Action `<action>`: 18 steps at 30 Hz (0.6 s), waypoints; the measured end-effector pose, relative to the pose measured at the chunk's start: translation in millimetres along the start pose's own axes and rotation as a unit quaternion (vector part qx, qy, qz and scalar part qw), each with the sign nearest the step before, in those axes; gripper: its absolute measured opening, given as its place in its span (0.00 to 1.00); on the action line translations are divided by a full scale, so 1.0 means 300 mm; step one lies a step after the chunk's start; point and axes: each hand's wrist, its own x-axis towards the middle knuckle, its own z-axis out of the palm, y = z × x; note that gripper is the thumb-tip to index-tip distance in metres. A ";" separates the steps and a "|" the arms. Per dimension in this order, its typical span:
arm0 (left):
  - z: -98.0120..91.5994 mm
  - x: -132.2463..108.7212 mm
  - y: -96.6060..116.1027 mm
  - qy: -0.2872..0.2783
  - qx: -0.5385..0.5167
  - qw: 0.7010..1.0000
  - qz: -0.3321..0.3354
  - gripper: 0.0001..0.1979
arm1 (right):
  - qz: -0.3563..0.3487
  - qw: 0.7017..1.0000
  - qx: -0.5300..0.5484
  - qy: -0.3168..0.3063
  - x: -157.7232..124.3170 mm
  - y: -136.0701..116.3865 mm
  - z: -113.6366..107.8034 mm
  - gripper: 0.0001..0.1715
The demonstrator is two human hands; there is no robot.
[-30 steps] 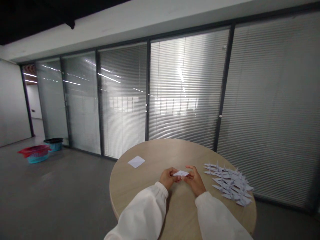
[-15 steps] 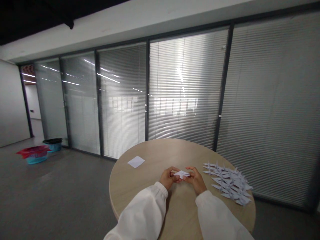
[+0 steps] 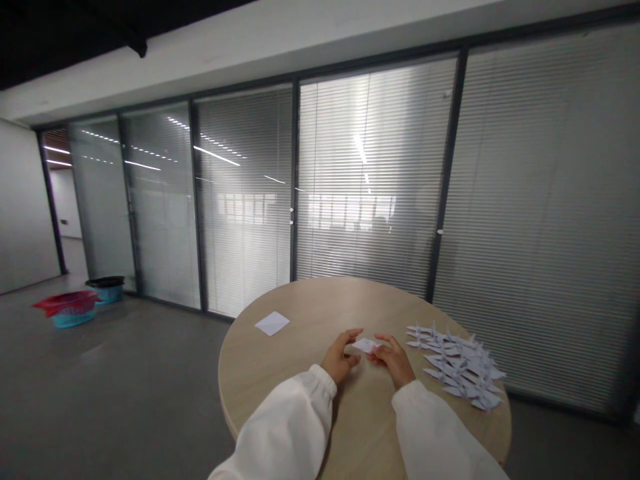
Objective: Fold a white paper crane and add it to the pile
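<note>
A small folded piece of white paper [image 3: 365, 345] is between my hands, above the middle of the round table. My right hand [image 3: 393, 360] pinches it at its right end. Just left of the paper, my left hand [image 3: 343, 358] has its thumb and fingers spread apart and holds nothing. To the right lies a cluster of several folded paper cranes [image 3: 463, 367] with pointed wings and tails. A flat square of white paper [image 3: 273, 323] rests at the left of the table.
The round wooden table [image 3: 280, 387] stands by a glass partition with blinds [image 3: 370, 167]. On the floor at the left are a blue basket with a red liner [image 3: 73, 313] and another with a black liner [image 3: 107, 291].
My left hand has let go of the folded paper and opened its fingers. The paper stays in my right hand, shifted slightly right. The cranes and the flat square have not moved.
</note>
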 end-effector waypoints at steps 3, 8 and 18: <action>-0.006 0.001 0.014 -0.010 0.085 0.995 0.053 0.26 | 0.016 1.000 0.012 -0.023 -0.005 -0.001 0.006 0.24; -0.009 0.012 0.023 0.007 0.106 0.994 0.029 0.11 | 0.046 0.997 0.039 -0.051 -0.014 -0.006 0.022 0.25; -0.014 0.020 0.008 0.068 0.054 0.995 -0.056 0.16 | -0.068 0.990 -0.122 -0.007 -0.017 -0.032 0.023 0.17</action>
